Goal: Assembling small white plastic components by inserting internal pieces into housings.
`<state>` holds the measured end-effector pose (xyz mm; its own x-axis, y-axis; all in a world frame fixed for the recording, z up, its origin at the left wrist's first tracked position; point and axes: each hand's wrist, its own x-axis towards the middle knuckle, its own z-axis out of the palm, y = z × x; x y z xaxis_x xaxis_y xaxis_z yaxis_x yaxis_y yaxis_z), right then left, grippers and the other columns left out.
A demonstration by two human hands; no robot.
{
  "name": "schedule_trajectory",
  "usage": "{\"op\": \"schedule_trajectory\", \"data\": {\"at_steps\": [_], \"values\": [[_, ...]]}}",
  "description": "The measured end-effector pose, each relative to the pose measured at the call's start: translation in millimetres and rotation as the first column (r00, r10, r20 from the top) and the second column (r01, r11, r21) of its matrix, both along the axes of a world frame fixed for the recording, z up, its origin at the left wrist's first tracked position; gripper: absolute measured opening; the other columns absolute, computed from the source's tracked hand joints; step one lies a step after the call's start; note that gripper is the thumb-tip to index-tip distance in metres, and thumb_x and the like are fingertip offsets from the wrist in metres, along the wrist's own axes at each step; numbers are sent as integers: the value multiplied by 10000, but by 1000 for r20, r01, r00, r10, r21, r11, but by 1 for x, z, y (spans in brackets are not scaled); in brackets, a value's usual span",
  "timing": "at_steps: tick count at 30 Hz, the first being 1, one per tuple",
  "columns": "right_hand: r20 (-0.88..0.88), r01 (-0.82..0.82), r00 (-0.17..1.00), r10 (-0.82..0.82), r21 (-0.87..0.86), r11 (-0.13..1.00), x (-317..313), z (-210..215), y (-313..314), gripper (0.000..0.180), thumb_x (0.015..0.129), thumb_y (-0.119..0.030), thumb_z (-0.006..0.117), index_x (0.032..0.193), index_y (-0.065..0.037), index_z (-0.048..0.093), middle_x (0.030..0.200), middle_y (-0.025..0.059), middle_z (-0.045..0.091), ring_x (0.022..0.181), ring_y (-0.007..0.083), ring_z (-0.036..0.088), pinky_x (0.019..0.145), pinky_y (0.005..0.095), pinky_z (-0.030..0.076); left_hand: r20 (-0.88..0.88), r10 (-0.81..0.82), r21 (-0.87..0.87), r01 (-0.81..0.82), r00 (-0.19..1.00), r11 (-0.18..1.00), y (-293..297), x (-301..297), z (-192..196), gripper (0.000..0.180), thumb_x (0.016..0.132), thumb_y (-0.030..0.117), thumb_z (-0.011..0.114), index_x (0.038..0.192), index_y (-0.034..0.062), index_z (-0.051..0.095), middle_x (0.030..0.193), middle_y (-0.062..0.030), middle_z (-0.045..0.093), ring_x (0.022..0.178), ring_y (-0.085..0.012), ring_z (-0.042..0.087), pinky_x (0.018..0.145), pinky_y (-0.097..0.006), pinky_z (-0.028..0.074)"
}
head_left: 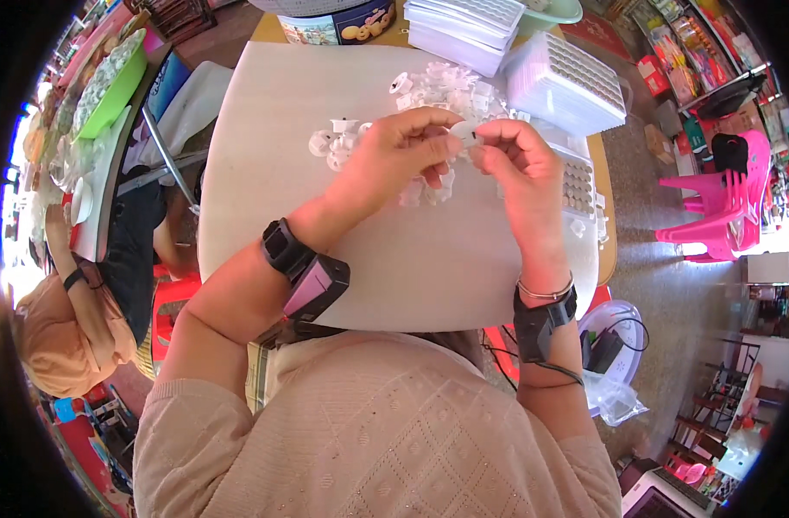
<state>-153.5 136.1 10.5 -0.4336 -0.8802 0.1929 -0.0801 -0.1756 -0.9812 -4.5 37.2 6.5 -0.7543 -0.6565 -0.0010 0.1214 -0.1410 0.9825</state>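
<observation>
My left hand [396,154] and my right hand [522,164] meet above the far middle of the white tabletop [274,207]. Between their fingertips is a small white plastic part [464,132] with a dark spot on it. Both hands are closed in a pinch on this part. Just beyond them lies a heap of similar white plastic pieces [446,86], partly hidden by my fingers. A smaller cluster of white pieces [330,145] sits to the left of my left hand. More pieces [433,188] lie beneath the hands.
Stacked white trays [567,82] and another stack [463,34] stand at the far right. A tray with round cells [577,186] lies beside my right hand. A round tin [338,26] is at the back. Another person [75,328] sits left; a pink chair [727,203] stands right.
</observation>
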Motion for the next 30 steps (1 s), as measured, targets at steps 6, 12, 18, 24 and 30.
{"op": "schedule_trajectory", "data": {"at_steps": [6, 12, 18, 24, 30], "values": [[-37, -4, 999, 6, 51, 999, 1, 3, 0, 149, 862, 0, 581, 1010, -2, 597, 815, 15, 621, 717, 66, 589, 645, 221, 489, 79, 48, -133, -37, 996, 990, -1, -2, 0, 271, 900, 100, 613, 1150, -3, 600, 824, -32, 616, 665, -91, 580, 582, -237, 496], [-6, -50, 999, 51, 148, 988, 4, 4, -2, 128, 881, -60, 590, 996, -5, 581, 762, 31, 621, 638, 93, 590, 583, 224, 463, 102, 67, -164, -50, 992, 985, 0, -3, -2, 275, 873, 94, 624, 1129, -6, 614, 784, -28, 596, 635, -84, 570, 563, -234, 503], [-71, -4, 997, 14, 146, 989, 6, 3, -2, 67, 869, -29, 577, 921, 9, 559, 700, 31, 607, 572, 72, 563, 506, 221, 441, 145, 87, -210, -56, 986, 976, 4, -4, 1, 239, 874, 95, 622, 1089, -9, 620, 771, -23, 602, 615, -70, 549, 527, -221, 463], [-63, -24, 997, 35, 164, 986, 7, 4, -3, 66, 878, -33, 561, 925, 9, 543, 695, 34, 605, 545, 71, 543, 487, 224, 425, 136, 48, -43, -43, 990, 998, 0, -1, 3, 229, 874, 88, 618, 1075, -22, 610, 771, -19, 597, 603, -68, 527, 507, -217, 431], [-120, -19, 992, 40, 164, 986, 14, 2, -2, 113, 898, -29, 499, 1007, -2, 492, 699, 56, 611, 525, 83, 545, 461, 228, 418, 120, 49, -24, -46, 992, 999, 1, -4, 1, 229, 875, 86, 613, 1075, -23, 593, 758, -19, 572, 604, -71, 518, 491, -218, 421]]}}
